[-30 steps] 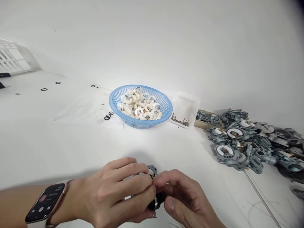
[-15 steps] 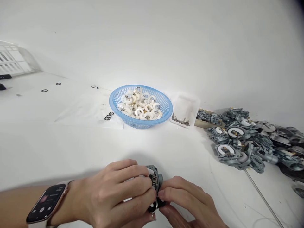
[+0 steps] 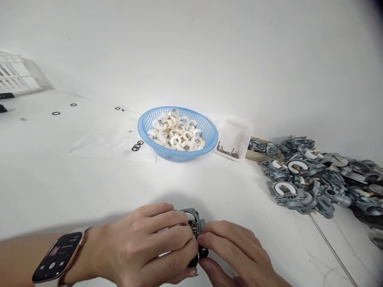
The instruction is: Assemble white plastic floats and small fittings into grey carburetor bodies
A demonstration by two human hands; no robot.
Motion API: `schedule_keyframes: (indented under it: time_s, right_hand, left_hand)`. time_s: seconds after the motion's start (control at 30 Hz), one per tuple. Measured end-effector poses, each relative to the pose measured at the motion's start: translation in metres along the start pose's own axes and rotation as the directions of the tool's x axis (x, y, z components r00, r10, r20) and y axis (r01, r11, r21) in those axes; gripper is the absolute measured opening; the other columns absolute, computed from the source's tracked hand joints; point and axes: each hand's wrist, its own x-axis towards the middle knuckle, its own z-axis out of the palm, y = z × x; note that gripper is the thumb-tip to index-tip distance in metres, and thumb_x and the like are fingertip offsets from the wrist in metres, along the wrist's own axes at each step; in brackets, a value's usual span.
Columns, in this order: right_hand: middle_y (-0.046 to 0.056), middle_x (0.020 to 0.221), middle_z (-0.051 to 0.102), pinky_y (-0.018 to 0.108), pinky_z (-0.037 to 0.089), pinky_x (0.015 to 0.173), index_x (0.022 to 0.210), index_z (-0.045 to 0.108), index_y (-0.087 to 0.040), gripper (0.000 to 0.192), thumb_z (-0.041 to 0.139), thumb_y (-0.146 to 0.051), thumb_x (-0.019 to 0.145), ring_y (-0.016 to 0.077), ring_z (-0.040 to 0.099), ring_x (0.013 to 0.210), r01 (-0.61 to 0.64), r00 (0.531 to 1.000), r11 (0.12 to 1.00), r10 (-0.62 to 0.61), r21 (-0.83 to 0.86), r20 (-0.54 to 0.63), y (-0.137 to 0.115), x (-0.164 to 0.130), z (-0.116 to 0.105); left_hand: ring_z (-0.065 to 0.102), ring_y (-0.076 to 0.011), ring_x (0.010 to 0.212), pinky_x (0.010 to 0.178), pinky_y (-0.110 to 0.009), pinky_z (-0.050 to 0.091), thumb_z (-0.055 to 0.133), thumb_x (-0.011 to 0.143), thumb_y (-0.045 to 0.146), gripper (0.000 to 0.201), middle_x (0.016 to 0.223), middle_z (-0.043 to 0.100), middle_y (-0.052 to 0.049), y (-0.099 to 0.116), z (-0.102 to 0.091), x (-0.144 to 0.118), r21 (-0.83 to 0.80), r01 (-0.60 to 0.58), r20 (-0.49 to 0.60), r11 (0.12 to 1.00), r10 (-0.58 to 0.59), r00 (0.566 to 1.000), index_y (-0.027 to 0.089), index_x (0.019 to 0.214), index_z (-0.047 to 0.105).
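Left hand grips grey metal housing; right hand beside black round part, grip unclear; loosened hold could drop housing.

White slatted crate at far left. Black rings near blue basket, white C-shaped pieces heaped inside. Translucent tray beside basket holds thin metal pins.

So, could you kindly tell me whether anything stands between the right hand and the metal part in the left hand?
Nothing visible does: the fingers of the right hand are right beside the metal part. On its other side, the left hand covers much of it. The blue basket stands beyond both hands.
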Motion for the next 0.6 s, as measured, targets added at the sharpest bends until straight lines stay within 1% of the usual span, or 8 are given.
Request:
schedule_keyframes:
  time_s: [0.07,0.17,0.27,0.37,0.47,0.53,0.6]
  right_hand:
    - [0.005,0.104,0.083,0.024,0.067,0.085,0.123,0.067,-0.022,0.015,0.063,-0.02,0.108,0.0195,0.084,0.085,0.028,0.999,0.998,-0.026,-0.059,0.024,-0.0006,0.0023,-0.0038]
    - [0.005,0.102,0.083,0.027,0.066,0.083,0.122,0.067,-0.021,0.013,0.06,-0.028,0.114,0.0192,0.082,0.083,0.061,0.996,0.994,-0.055,-0.089,0.067,-0.0003,0.002,-0.0065]
    - [0.004,0.093,0.081,0.029,0.065,0.074,0.118,0.067,-0.021,0.014,0.057,-0.03,0.116,0.0189,0.078,0.075,0.086,0.994,0.989,-0.076,-0.117,0.081,0.0008,0.0002,-0.0055]
    - [0.003,0.086,0.078,0.03,0.063,0.064,0.114,0.066,-0.021,0.01,0.057,-0.026,0.115,0.0178,0.074,0.066,0.1,0.993,0.986,-0.09,-0.136,0.08,0.0012,0.0,-0.0044]
    - [0.002,0.088,0.078,0.03,0.063,0.064,0.112,0.064,-0.021,0.011,0.055,-0.025,0.116,0.017,0.073,0.065,0.116,0.989,0.982,-0.1,-0.147,0.111,0.0003,0.0001,-0.0041]
    - [0.002,0.089,0.078,0.03,0.064,0.065,0.111,0.064,-0.022,0.014,0.052,-0.028,0.118,0.0167,0.073,0.067,0.115,0.987,0.981,-0.095,-0.157,0.128,-0.0004,-0.0008,-0.0032]
    - [0.0,0.087,0.077,0.031,0.063,0.063,0.11,0.063,-0.023,0.019,0.049,-0.03,0.12,0.0163,0.071,0.065,0.107,0.989,0.981,-0.088,-0.163,0.12,-0.0013,-0.0023,-0.0018]
  left_hand:
    - [0.078,-0.0207,0.086,0.088,-0.032,0.063,0.065,0.11,0.022,0.019,0.083,0.081,-0.004,-0.0001,-0.0001,0.0005,-0.024,0.008,0.027,1.0,-0.007,1.0,0.012,0.099,0.076]
    - [0.078,-0.0195,0.083,0.087,-0.031,0.064,0.06,0.112,0.022,0.023,0.084,0.08,-0.005,0.0003,-0.0001,0.0006,-0.037,0.017,0.044,0.999,-0.015,0.999,0.013,0.097,0.076]
    - [0.078,-0.02,0.087,0.088,-0.031,0.064,0.057,0.113,0.022,0.025,0.086,0.081,-0.005,0.0003,-0.0003,-0.0009,-0.025,0.023,0.06,0.999,-0.021,0.998,0.013,0.101,0.077]
    - [0.079,-0.0207,0.09,0.09,-0.031,0.064,0.061,0.111,0.023,0.021,0.088,0.082,-0.005,-0.0005,-0.0009,-0.0022,-0.036,0.016,0.083,0.999,-0.013,0.996,0.012,0.102,0.077]
    - [0.078,-0.0201,0.092,0.093,-0.03,0.064,0.067,0.109,0.025,0.017,0.089,0.081,-0.005,-0.0015,-0.0018,-0.0016,-0.028,0.006,0.075,1.0,-0.004,0.997,0.012,0.102,0.077]
    - [0.078,-0.0197,0.092,0.093,-0.029,0.064,0.07,0.107,0.026,0.016,0.089,0.081,-0.005,-0.0019,-0.0021,-0.0004,-0.024,0.012,0.07,1.0,-0.01,0.997,0.013,0.103,0.076]
    - [0.078,-0.0196,0.091,0.092,-0.03,0.065,0.071,0.107,0.027,0.015,0.088,0.08,-0.005,-0.0021,-0.0018,0.0005,-0.037,0.022,0.06,0.999,-0.02,0.998,0.013,0.103,0.075]
